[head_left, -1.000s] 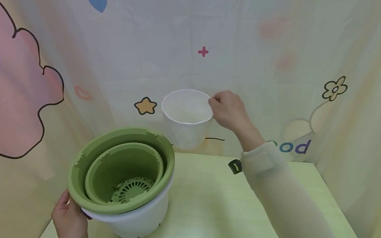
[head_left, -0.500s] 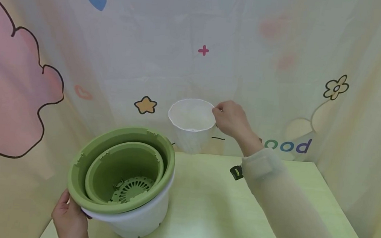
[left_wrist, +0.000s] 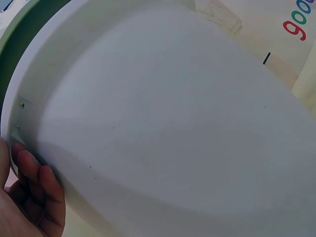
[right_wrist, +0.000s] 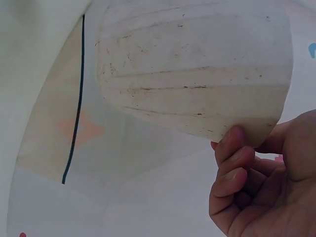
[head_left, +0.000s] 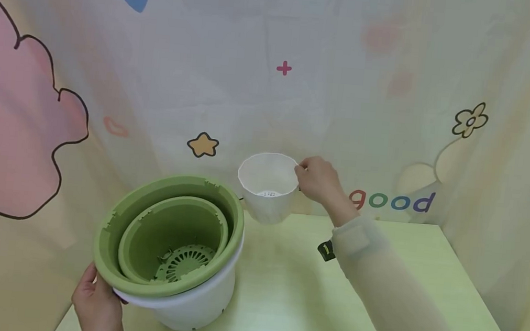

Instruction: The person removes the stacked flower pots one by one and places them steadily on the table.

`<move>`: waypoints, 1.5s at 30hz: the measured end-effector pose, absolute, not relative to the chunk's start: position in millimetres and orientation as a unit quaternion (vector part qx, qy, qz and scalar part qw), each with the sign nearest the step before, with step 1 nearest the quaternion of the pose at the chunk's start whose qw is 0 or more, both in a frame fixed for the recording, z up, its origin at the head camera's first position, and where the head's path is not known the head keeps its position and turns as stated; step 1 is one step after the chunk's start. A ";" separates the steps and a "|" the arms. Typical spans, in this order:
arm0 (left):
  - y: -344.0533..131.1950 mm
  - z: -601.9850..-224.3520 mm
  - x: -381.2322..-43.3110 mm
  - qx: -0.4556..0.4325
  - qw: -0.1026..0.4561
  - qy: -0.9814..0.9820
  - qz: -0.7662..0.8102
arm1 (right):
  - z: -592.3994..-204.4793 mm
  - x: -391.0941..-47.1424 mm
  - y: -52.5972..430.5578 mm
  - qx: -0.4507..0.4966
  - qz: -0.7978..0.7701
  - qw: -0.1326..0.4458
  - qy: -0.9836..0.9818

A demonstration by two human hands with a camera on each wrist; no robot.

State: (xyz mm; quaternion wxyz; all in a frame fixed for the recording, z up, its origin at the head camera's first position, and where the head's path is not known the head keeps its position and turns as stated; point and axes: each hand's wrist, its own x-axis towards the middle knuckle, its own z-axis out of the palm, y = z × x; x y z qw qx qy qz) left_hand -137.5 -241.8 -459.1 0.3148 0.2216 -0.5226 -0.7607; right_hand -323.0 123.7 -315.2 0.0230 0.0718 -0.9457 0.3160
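On the left of the head view stands a large white flowerpot (head_left: 195, 309) with a green rim. A smaller green pot (head_left: 160, 230) with a slotted bottom is nested inside it. My left hand (head_left: 99, 303) grips the big pot's rim at the near left; in the left wrist view the curled fingers (left_wrist: 49, 187) lie under the lip of the white wall. Farther back, my right hand (head_left: 320, 181) pinches the edge of a small translucent white flowerpot (head_left: 268, 208), held in the air. Dirt specks mark that small pot's ribbed side in the right wrist view.
A pale green table (head_left: 290, 304) lies under the pots. A small black tag (head_left: 326, 251) with a yellow mark is on it, beside the right sleeve (head_left: 391, 287). A printed curtain (head_left: 198, 65) hangs behind the table and along both sides.
My right hand has lowered the small white pot and moved it slightly right, so its holed bottom shows more. The left hand and the big pot have stayed put.
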 end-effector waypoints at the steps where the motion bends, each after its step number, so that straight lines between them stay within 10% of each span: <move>1: -241.9 -459.1 -137.3 0.221 0.314 -0.523 -0.761 | -317.3 -323.4 123.9 0.073 0.314 0.023 -0.946; 45: -243.7 -458.1 -136.9 0.231 0.308 -0.537 -0.750 | -410.3 -342.6 125.6 -0.017 0.366 0.020 -0.930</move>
